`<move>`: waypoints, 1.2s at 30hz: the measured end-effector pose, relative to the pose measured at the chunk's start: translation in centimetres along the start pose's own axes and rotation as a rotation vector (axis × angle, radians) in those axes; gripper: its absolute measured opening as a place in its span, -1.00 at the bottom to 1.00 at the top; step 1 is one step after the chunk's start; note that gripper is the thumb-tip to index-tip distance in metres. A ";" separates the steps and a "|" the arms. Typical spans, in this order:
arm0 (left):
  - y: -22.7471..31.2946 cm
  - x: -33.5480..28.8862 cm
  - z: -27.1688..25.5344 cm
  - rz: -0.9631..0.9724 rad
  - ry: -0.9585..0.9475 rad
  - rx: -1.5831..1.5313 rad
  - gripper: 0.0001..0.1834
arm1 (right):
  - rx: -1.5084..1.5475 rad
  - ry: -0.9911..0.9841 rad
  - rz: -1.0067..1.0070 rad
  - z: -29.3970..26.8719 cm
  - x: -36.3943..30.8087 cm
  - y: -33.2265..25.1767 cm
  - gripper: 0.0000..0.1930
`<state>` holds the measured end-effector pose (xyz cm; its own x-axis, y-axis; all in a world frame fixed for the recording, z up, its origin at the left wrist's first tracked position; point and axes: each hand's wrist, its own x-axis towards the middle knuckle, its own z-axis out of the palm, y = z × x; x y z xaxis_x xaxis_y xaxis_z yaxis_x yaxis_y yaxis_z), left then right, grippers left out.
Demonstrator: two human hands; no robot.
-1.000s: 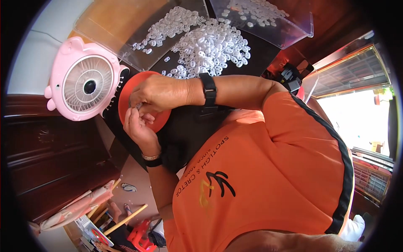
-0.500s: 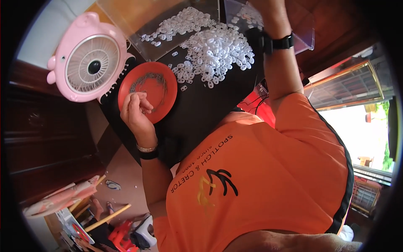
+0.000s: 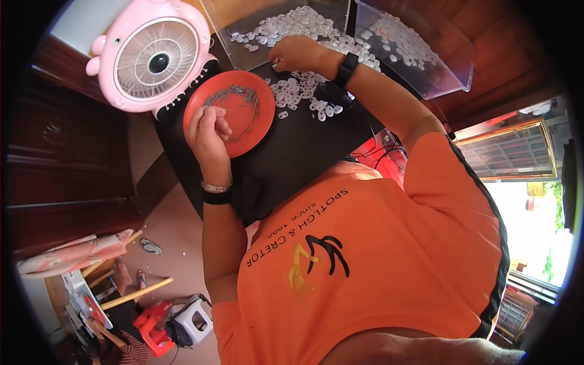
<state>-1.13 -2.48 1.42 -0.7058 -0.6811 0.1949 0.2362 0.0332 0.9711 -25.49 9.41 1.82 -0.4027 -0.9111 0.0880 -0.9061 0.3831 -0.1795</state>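
Note:
Over the left rim of a round red plate [image 3: 265, 103], my left hand [image 3: 208, 137] is closed with its fingers curled in; what they hold, if anything, is hidden. Thin grey wire-like metal pieces [image 3: 234, 91] lie in a loose ring on the plate. My right hand [image 3: 301, 53] reaches across the heap of small white oval pieces [image 3: 292, 91], each with two holes. Its thumb and fingers are pinched together close to the plate's far right side. Whatever sits in that pinch is too small to make out.
A pink animal-shaped fan [image 3: 159, 61] stands beyond the plate. Two clear plastic boxes [image 3: 240, 59] [image 3: 453, 85] with more white pieces are at the back and right. All this rests by a black tabletop [image 3: 286, 164]. Another person [image 3: 131, 347] is at the lower left.
My right hand has come down and left from the right-hand box to the white pieces near the plate. My left hand stays curled over the plate. The whole view has shifted slightly.

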 end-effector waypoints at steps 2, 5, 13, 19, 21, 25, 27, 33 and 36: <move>-0.1 0.1 -0.2 -0.008 0.012 -0.004 -0.73 | -0.067 -0.029 0.007 0.2 0.3 -0.5 -0.79; -0.1 0.1 -0.4 -0.010 0.003 0.005 -0.73 | -0.132 0.029 -0.038 0.7 0.6 -0.4 -0.83; 0.1 0.3 -0.5 -0.008 -0.013 -0.010 -0.74 | -0.073 -0.040 -0.014 1.1 0.8 1.0 -0.85; 0.0 0.4 -0.7 -0.059 -0.038 0.046 -0.74 | 0.362 0.120 -0.130 -0.4 0.4 -1.0 -0.81; -0.1 0.2 -0.6 -0.096 -0.067 0.047 -0.75 | 0.935 0.020 -0.016 -2.2 -0.3 -5.5 -0.80; 0.1 -0.1 0.2 -0.219 -0.143 -0.119 -0.73 | 1.255 0.020 -0.159 -1.1 -0.8 -10.7 -0.87; 0.1 0.0 0.3 -0.205 -0.139 -0.200 -0.73 | 1.204 0.062 -0.168 -0.5 -1.1 -12.0 -0.87; -0.5 0.1 -0.1 -0.139 -0.115 -0.256 -0.78 | 1.353 0.073 -0.144 0.8 -1.7 -11.6 -0.85; -0.5 0.0 -0.2 -0.137 -0.087 -0.213 -0.79 | 1.123 0.067 -0.155 -0.3 -2.3 -11.5 -0.82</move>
<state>-1.10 -2.67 0.95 -0.7935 -0.6027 0.0841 0.2635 -0.2158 0.9402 -14.19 7.12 4.02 -0.3328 -0.9140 0.2319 -0.3316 -0.1168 -0.9362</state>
